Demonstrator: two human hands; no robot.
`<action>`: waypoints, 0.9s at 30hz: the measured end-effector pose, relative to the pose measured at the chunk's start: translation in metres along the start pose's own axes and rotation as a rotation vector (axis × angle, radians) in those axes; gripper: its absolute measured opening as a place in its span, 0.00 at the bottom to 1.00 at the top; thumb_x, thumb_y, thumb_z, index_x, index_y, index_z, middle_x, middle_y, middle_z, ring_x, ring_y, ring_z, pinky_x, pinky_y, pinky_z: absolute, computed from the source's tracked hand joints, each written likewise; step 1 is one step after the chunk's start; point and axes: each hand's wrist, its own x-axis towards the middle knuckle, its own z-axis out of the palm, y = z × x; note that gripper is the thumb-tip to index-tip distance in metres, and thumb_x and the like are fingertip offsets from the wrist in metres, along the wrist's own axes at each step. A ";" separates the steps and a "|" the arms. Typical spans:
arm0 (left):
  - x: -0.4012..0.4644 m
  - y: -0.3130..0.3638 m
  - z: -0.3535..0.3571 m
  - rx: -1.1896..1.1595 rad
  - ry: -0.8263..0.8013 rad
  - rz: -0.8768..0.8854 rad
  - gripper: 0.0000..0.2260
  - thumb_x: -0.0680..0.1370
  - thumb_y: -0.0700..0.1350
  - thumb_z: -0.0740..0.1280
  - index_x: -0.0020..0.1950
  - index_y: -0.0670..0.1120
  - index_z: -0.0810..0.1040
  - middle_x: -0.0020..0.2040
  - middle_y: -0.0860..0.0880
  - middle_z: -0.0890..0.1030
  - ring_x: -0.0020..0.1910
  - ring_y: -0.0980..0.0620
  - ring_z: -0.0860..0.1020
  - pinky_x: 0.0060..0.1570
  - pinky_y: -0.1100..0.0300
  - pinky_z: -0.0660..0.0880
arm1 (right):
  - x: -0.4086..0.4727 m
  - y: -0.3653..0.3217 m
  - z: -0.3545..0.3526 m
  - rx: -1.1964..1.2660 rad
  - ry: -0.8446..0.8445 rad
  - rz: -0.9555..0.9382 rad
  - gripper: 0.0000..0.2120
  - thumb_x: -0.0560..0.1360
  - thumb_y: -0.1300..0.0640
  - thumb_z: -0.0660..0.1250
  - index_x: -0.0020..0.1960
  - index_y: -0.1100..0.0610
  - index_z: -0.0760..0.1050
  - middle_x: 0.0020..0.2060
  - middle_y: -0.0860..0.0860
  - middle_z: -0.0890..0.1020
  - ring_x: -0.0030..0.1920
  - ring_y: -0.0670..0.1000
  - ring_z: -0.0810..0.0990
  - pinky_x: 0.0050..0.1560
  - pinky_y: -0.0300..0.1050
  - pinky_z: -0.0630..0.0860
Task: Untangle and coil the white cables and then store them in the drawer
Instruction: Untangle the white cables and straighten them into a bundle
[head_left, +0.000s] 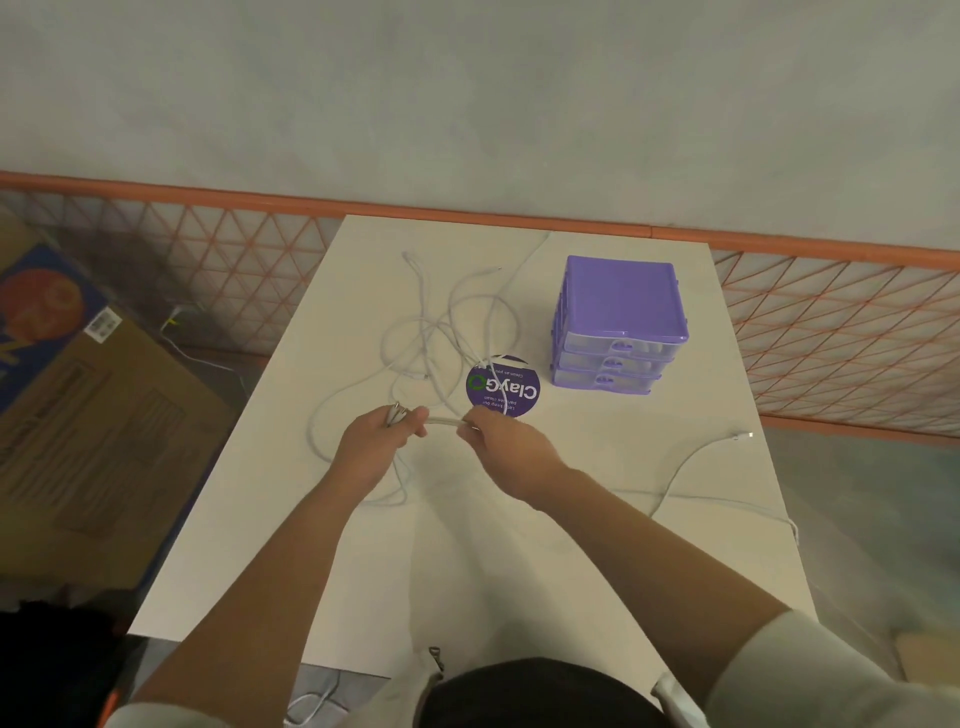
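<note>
Stretching crosswise between left hand (375, 440) and right hand (503, 437) — white cable (442, 422).

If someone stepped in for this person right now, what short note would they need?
Left hand: shut on a bunch of cable ends.
Right hand: pinching the same cable, a short stretch held between both hands.
Tangle of white cables lies mid-table, partly over the purple sticker. One loose cable trails to the right edge.
Drawer unit: all three drawers closed.
Done: nothing coiled or stored.
Left: untangle, coil, open a drawer, store.
</note>
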 end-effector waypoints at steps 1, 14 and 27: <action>0.001 -0.002 -0.002 0.002 0.020 -0.002 0.14 0.77 0.56 0.68 0.38 0.48 0.80 0.33 0.53 0.75 0.39 0.53 0.73 0.43 0.60 0.67 | -0.003 0.007 -0.002 0.033 -0.003 0.047 0.16 0.83 0.44 0.53 0.54 0.55 0.72 0.48 0.53 0.81 0.48 0.59 0.78 0.46 0.51 0.73; 0.013 -0.014 -0.005 0.060 0.193 -0.122 0.15 0.79 0.54 0.66 0.40 0.45 0.81 0.38 0.46 0.76 0.40 0.47 0.73 0.40 0.56 0.67 | -0.082 0.147 -0.038 -0.229 0.159 0.553 0.32 0.79 0.33 0.45 0.36 0.55 0.74 0.33 0.50 0.79 0.37 0.55 0.77 0.34 0.44 0.66; 0.006 -0.014 0.034 0.219 0.127 -0.114 0.15 0.78 0.57 0.65 0.40 0.49 0.82 0.40 0.47 0.78 0.43 0.45 0.76 0.49 0.50 0.71 | -0.098 0.193 -0.071 -0.416 0.339 0.632 0.26 0.81 0.44 0.53 0.33 0.57 0.75 0.30 0.52 0.79 0.43 0.57 0.81 0.34 0.41 0.68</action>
